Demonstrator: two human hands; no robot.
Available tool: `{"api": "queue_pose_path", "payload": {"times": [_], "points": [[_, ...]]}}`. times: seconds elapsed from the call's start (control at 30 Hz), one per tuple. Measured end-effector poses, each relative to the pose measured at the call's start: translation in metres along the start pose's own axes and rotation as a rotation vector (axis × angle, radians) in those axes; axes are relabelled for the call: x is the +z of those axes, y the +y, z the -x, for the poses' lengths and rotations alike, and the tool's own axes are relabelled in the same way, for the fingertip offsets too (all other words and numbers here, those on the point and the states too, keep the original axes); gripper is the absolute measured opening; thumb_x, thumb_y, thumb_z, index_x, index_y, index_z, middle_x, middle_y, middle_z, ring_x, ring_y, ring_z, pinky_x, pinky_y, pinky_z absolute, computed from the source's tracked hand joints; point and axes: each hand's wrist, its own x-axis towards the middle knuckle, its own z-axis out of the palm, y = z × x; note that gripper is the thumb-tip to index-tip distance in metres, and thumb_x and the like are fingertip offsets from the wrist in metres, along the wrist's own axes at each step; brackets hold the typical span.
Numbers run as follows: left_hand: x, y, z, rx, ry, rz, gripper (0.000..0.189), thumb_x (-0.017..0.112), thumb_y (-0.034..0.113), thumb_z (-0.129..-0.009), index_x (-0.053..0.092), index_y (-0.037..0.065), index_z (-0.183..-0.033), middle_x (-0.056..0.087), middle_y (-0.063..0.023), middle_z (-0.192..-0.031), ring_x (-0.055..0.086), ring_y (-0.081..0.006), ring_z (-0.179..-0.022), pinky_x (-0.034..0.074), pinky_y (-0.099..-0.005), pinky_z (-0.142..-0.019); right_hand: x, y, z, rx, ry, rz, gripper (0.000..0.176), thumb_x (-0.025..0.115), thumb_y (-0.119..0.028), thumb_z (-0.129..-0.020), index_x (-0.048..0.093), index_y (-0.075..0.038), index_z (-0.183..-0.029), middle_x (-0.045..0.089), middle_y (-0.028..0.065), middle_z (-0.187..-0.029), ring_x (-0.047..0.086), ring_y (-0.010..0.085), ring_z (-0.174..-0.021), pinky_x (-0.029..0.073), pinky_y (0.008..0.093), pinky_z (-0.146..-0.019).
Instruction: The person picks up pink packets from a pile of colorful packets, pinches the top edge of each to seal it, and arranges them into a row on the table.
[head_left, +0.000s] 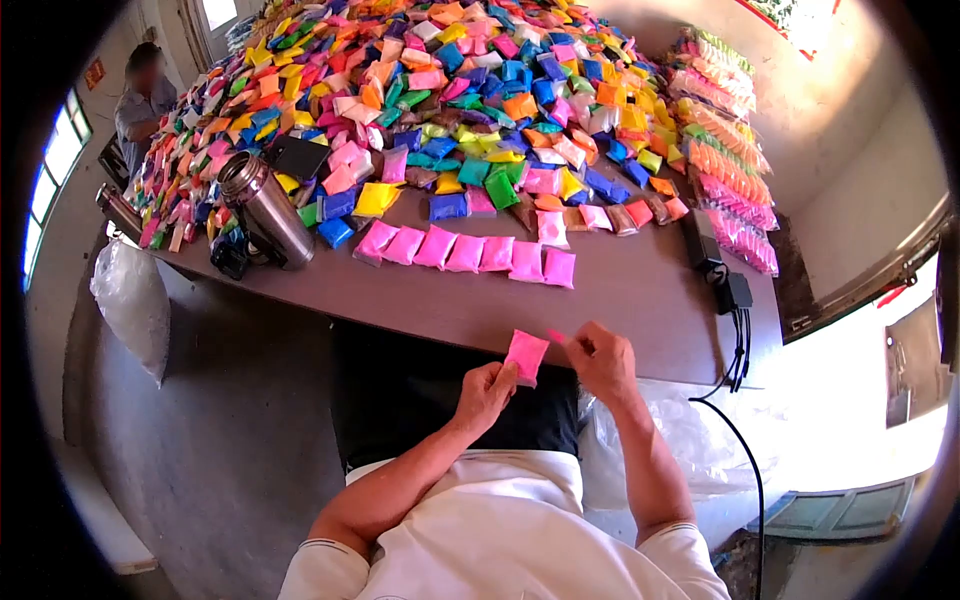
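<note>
My left hand [486, 396] is closed on the lower left corner of a pink packet [526, 357], held up at the table's front edge. To its right, my right hand [602, 362] is closed, with a small bit of pink [557, 337] sticking out at its fingertips; what that is cannot be made out. Beyond both hands, a row of several pink packets [464, 253] lies side by side on the brown table [430, 310].
A large heap of colourful packets [470, 100] covers the table's back. At left stand a steel flask [268, 212] and a plastic bag [132, 300]. Stacked packets [722, 150], black adapters [733, 292] and a cable are at right. Another person [142, 105] stands far left.
</note>
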Motion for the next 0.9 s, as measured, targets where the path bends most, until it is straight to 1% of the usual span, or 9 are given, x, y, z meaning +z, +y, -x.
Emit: {"api": "queue_pose_path", "payload": {"times": [0.1,0.17,0.33,0.4,0.5,0.63,0.7,0.73,0.9], "points": [[0.006,-0.002,-0.002,-0.005,0.006,0.089,0.042,0.053,0.035,-0.094,0.052,0.007,-0.063,0.043,0.0038,-0.052,0.039,-0.0040,-0.047,0.029,-0.0222,-0.042,0.015,-0.011,0.017,-0.101,-0.033,-0.100,0.015,0.064,-0.019,-0.076,0.060,-0.005,-0.072,0.061,0.0152,-0.066,0.061,0.0354,-0.064,0.048,0.0443,-0.058],[0.007,0.001,0.000,-0.009,0.003,0.074,0.042,0.053,0.035,-0.094,0.053,0.007,-0.063,0.043,0.0037,-0.052,0.039,-0.0039,-0.047,0.029,-0.0221,-0.042,0.029,-0.003,0.020,-0.210,-0.020,0.023,0.015,0.066,-0.018,-0.076,0.061,-0.004,-0.072,0.061,0.0136,-0.064,0.060,0.0297,-0.057,0.048,0.0376,-0.053],[0.005,0.005,-0.004,0.003,-0.025,0.033,0.045,0.052,0.040,-0.094,0.053,0.006,-0.065,0.046,0.0016,-0.055,0.042,-0.0056,-0.048,0.032,-0.0221,-0.043,0.028,-0.002,0.010,-0.101,-0.004,0.017,0.015,0.062,-0.020,-0.078,0.059,-0.005,-0.074,0.061,0.0152,-0.066,0.061,0.0354,-0.064,0.048,0.0445,-0.057],[0.006,0.007,-0.003,0.029,-0.019,0.047,0.045,0.051,0.040,-0.094,0.053,0.005,-0.066,0.047,0.0016,-0.056,0.043,-0.0058,-0.048,0.032,-0.0218,-0.043,0.032,0.010,0.002,-0.058,0.170,0.216,0.015,0.061,-0.020,-0.079,0.059,-0.006,-0.078,0.061,0.0158,-0.067,0.062,0.0356,-0.068,0.048,0.0445,-0.059],[0.001,0.001,-0.001,0.005,-0.007,0.034,0.044,0.052,0.037,-0.095,0.052,0.006,-0.064,0.043,0.0037,-0.053,0.041,-0.0045,-0.047,0.030,-0.0216,-0.043,0.018,0.009,-0.007,0.075,0.131,0.098,0.014,0.061,-0.020,-0.080,0.059,-0.006,-0.082,0.062,0.0169,-0.070,0.061,0.0369,-0.071,0.047,0.0445,-0.060],[0.002,-0.001,-0.004,0.036,-0.006,-0.018,0.043,0.053,0.034,-0.094,0.052,0.004,-0.065,0.044,0.0004,-0.053,0.043,-0.0068,-0.049,0.033,-0.0253,-0.045,0.014,-0.024,0.011,0.087,0.014,-0.067,0.034,0.066,-0.036,-0.079,0.057,-0.003,-0.081,0.062,0.0173,-0.072,0.062,0.0362,-0.071,0.047,0.0431,-0.062],[0.009,0.006,-0.003,0.223,0.039,-0.199,0.038,0.055,0.030,-0.093,0.054,0.000,-0.069,0.049,-0.0090,-0.055,0.049,-0.0176,-0.049,0.038,-0.0330,-0.048,0.021,-0.031,0.011,0.143,-0.023,-0.071,0.045,0.069,-0.045,-0.075,0.057,-0.002,-0.080,0.062,0.0181,-0.074,0.063,0.0353,-0.072,0.048,0.0430,-0.064],[0.011,0.012,0.000,0.222,0.039,-0.199,0.038,0.055,0.030,-0.093,0.054,0.000,-0.069,0.049,-0.0090,-0.055,0.049,-0.0176,-0.049,0.038,-0.0330,-0.048,0.025,-0.035,0.010,0.152,-0.017,-0.025,0.045,0.070,-0.046,-0.073,0.057,-0.003,-0.080,0.062,0.0186,-0.073,0.063,0.0355,-0.072,0.048,0.0434,-0.064],[0.010,0.023,0.004,0.334,0.033,-0.441,0.029,0.057,0.025,-0.090,0.059,0.000,-0.076,0.056,-0.0215,-0.069,0.053,-0.0389,-0.060,0.041,-0.0408,-0.053,0.032,-0.041,0.006,0.118,-0.011,0.093,0.043,0.069,-0.043,-0.071,0.057,-0.003,-0.079,0.062,0.0190,-0.070,0.064,0.0365,-0.071,0.049,0.0445,-0.064]]}}
